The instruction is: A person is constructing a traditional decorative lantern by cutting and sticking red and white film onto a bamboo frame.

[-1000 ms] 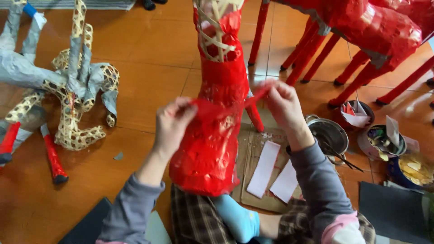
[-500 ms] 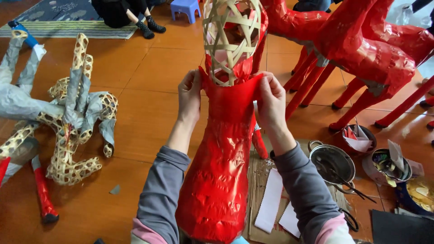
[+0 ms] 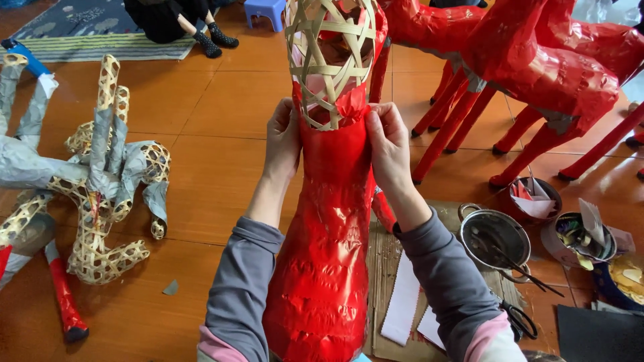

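Red paper-covered bamboo figure [image 3: 322,268] stands upright between the forearms. Left hand [image 3: 284,139] and right hand [image 3: 388,149] flank its neck, fingers [image 3: 376,124] closed flat on the red paper edge [image 3: 339,144], pressing it smooth against the weave. Bare woven bamboo head [image 3: 329,60] above. Beyond, finished red figures [image 3: 537,67] on the floor [image 3: 221,100].
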